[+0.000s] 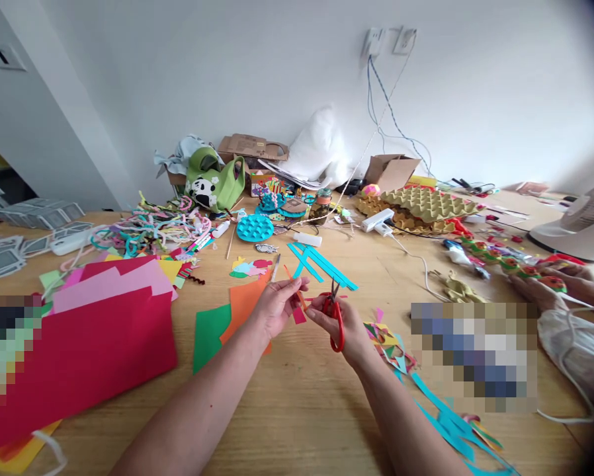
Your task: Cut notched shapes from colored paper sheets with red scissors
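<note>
While a wooden table [307, 416] spreads beneath both arms, a big red sheet [108, 344] covers its left side and an orange sheet [245, 305] lies nearer the middle. The right hand [350, 328] is curled around red-handled scissors [333, 309], blades pointing towards blue strips [329, 266]. Between the 2 hands, the left hand [276, 309] pinches a thin orange strip [302, 301]; whether right fingertips touch it, I cannot tell.

Glossy plastic scissor handles [333, 309], smooth wooden tabletop [277, 423]
</note>
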Tool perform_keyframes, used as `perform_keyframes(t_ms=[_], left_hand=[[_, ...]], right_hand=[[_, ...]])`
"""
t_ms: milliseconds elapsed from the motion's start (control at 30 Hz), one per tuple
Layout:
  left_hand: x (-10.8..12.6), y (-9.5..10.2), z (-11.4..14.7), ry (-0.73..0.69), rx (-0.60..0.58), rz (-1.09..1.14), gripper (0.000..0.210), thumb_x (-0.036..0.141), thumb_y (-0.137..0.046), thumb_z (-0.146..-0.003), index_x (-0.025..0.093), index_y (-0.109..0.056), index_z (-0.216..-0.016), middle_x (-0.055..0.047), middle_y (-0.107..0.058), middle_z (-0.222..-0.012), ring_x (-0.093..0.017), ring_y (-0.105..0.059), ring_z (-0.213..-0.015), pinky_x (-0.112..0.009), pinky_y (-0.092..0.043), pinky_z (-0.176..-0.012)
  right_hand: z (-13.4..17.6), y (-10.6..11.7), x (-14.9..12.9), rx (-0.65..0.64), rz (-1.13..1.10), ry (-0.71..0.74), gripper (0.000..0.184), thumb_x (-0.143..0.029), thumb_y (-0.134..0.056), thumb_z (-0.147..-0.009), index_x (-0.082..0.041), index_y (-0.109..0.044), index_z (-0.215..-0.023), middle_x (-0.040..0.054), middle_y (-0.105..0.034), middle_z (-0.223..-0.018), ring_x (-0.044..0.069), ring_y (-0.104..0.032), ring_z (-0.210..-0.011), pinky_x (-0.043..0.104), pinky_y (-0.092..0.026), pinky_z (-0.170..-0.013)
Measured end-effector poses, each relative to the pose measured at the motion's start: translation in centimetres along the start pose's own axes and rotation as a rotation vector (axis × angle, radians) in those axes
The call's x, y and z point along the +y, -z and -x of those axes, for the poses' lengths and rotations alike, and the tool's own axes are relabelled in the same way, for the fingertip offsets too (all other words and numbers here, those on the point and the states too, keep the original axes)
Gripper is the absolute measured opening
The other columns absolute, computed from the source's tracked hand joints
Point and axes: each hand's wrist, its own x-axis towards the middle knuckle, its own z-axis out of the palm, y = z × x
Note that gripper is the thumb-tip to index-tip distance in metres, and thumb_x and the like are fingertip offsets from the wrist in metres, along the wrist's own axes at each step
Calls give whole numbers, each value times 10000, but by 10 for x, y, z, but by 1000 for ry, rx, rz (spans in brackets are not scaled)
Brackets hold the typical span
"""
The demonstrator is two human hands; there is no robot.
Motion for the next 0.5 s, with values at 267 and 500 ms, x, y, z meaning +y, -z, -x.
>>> perform_keyframes(t_ms=[267, 500], left_hand=[[-1, -1, -9, -29, -26, -18, 289, 319, -763, -614, 115, -719, -814, -45, -630, -767, -60, -512, -562, -208, -397, -548], [16, 8, -20, -87, 3, -60, 325, 350, -744, -625, 118, -705, -850, -59, -633, -827, -64, -518, -586, -200, -411, -552]], right_hand=[[-2, 6, 6, 76, 2, 0, 320, -411, -720, -660, -174, -534, -767, -25, -536, -664, 114, -489, -595, 226, -375, -555], [-2, 8, 4, 76, 33, 10, 317, -414, -707, -665, -179, -524, -772, -23, -530, -648, 127, -491, -593, 232, -376, -542]])
